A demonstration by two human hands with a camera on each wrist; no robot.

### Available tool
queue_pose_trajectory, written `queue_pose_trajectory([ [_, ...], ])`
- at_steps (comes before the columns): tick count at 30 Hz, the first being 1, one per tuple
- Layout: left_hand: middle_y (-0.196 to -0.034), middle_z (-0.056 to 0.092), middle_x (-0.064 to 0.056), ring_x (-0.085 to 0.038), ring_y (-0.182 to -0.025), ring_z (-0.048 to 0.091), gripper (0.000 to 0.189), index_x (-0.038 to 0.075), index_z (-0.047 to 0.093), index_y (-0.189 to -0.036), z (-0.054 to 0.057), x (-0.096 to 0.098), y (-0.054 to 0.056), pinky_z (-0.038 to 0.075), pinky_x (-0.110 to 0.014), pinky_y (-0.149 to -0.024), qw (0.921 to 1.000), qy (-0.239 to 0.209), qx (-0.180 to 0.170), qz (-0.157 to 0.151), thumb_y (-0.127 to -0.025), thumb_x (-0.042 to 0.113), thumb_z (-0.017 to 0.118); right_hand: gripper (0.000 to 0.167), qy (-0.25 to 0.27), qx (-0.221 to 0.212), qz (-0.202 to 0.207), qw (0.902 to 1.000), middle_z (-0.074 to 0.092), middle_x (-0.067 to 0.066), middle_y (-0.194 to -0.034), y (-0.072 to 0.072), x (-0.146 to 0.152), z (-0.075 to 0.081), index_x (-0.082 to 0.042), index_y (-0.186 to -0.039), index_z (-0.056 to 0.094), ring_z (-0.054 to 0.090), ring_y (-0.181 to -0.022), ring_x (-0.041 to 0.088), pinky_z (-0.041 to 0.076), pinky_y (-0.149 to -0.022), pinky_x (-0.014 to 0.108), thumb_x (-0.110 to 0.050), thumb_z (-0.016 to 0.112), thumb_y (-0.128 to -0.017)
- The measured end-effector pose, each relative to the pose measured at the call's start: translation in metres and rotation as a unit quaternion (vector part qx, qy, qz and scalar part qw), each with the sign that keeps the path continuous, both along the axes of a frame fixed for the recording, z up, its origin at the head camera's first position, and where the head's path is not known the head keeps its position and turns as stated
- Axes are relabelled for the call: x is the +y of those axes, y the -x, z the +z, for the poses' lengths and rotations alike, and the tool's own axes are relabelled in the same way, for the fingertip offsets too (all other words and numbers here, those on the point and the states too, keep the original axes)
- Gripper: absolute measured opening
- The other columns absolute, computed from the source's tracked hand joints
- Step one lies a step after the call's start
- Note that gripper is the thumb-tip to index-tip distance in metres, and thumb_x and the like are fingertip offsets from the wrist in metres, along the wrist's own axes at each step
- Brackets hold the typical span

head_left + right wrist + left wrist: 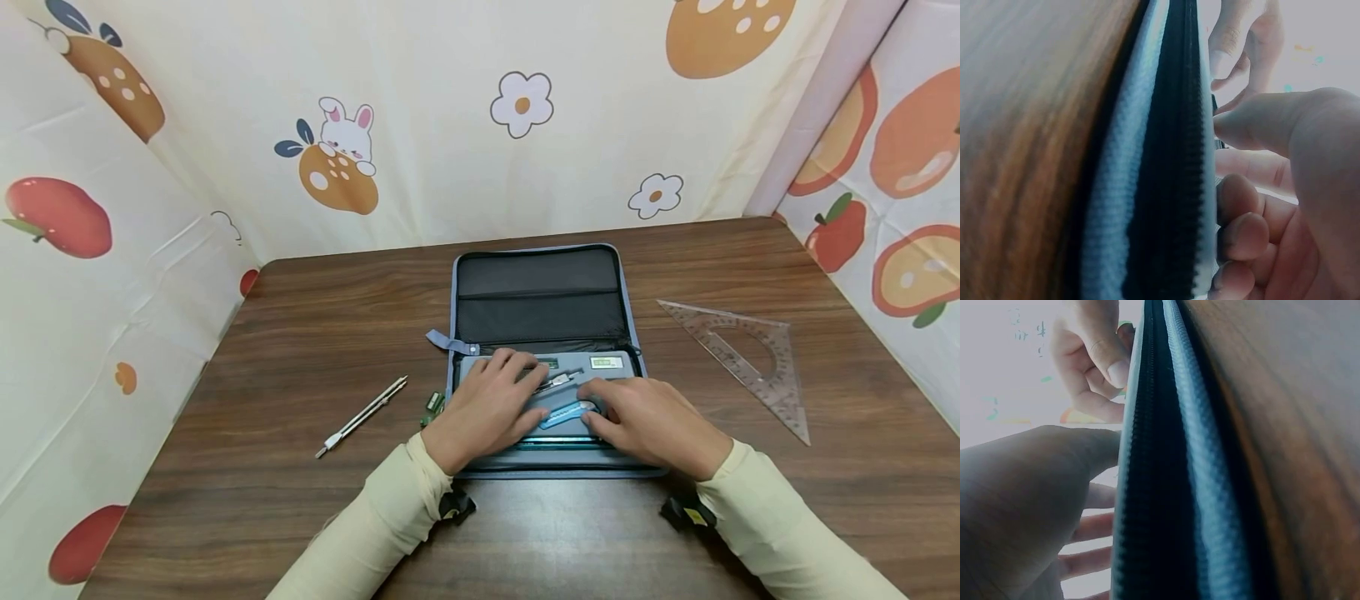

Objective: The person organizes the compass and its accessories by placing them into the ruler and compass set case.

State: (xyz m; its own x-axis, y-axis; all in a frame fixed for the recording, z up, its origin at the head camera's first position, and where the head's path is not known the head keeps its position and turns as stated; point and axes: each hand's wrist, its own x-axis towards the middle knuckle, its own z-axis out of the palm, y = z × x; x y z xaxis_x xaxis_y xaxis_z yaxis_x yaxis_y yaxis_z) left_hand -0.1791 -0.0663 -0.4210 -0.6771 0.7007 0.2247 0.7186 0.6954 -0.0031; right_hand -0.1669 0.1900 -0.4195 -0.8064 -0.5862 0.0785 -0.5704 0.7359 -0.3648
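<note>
A blue-grey zip case [543,250] lies open, its grey insert [495,461] holding several tools. In it sits a light blue utility knife [566,414], slanted. My right hand [651,421] has thumb and index finger around the knife's right end, the other fingers curled in the right wrist view. My left hand [491,408] rests spread over the insert's left part, its thumb at the knife's left end. Past its fingertips shows a silver metal tool [558,381], partly hidden. A teal strip [555,443] lies along the insert's near edge.
A silver compass [362,417] lies on the wooden table [337,317] to the left. Beside the case's left edge is a small green item [433,406]. A clear set square [780,383] lies at the right. A small pale box [606,362] sits in the insert's top right.
</note>
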Motion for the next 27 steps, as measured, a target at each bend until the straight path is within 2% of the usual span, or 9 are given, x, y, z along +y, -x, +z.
queue_pose_trajectory([
  [7, -0.148, 0.042, -0.013, -0.030, -0.135, 0.038, 0.056, 0.020, 0.059, -0.140, -0.0015, 0.0026, 0.0006, 0.041, -0.054, -0.098, 0.9995, 0.004, -0.018, 0.023, -0.099, 0.058, 0.052, 0.026, -0.001, -0.011, -0.005, 0.9999, 0.043, -0.017, -0.062, -0.0007, -0.0006, -0.0005, -0.019, -0.118, 0.070, 0.039, -0.051, 0.000, 0.035, -0.047, 0.025, -0.031, 0.068, -0.096],
  [15, -0.156, 0.033, -0.015, -0.034, -0.144, 0.029, 0.065, 0.020, 0.049, -0.150, -0.0020, 0.0054, 0.0009, 0.036, -0.056, -0.104, 0.9975, 0.025, -0.043, 0.050, -0.100, 0.060, 0.048, 0.025, -0.002, -0.013, -0.006, 0.9999, 0.044, -0.018, -0.062, -0.0006, -0.0012, 0.0000, -0.019, -0.118, 0.070, 0.039, -0.051, 0.000, 0.036, -0.047, 0.025, -0.030, 0.068, -0.096],
  [18, -0.157, 0.032, -0.014, -0.034, -0.144, 0.029, 0.063, 0.019, 0.051, -0.148, -0.0027, 0.0051, 0.0011, 0.035, -0.058, -0.106, 0.9974, 0.020, -0.051, 0.047, -0.100, 0.059, 0.049, 0.025, -0.003, -0.013, -0.005, 0.9999, 0.044, -0.018, -0.062, -0.0004, -0.0013, -0.0002, -0.019, -0.118, 0.070, 0.040, -0.052, -0.001, 0.036, -0.048, 0.025, -0.031, 0.068, -0.096],
  [24, -0.156, 0.035, -0.012, -0.032, -0.144, 0.030, 0.056, 0.019, 0.056, -0.141, -0.0033, 0.0048, 0.0019, 0.032, -0.059, -0.109, 0.9992, 0.010, -0.031, 0.023, -0.100, 0.056, 0.051, 0.025, -0.002, -0.010, -0.006, 0.9999, 0.044, -0.017, -0.062, 0.0000, -0.0013, -0.0006, -0.018, -0.118, 0.070, 0.039, -0.052, 0.000, 0.035, -0.047, 0.025, -0.030, 0.068, -0.096],
  [27, -0.156, 0.034, -0.013, -0.032, -0.145, 0.029, 0.056, 0.020, 0.056, -0.143, -0.0029, 0.0055, 0.0017, 0.030, -0.059, -0.110, 0.9991, 0.007, -0.035, 0.023, -0.100, 0.056, 0.051, 0.026, -0.002, -0.010, -0.006, 0.9999, 0.044, -0.017, -0.062, 0.0000, -0.0011, -0.0005, -0.018, -0.118, 0.070, 0.039, -0.052, 0.000, 0.035, -0.047, 0.025, -0.030, 0.068, -0.096],
])
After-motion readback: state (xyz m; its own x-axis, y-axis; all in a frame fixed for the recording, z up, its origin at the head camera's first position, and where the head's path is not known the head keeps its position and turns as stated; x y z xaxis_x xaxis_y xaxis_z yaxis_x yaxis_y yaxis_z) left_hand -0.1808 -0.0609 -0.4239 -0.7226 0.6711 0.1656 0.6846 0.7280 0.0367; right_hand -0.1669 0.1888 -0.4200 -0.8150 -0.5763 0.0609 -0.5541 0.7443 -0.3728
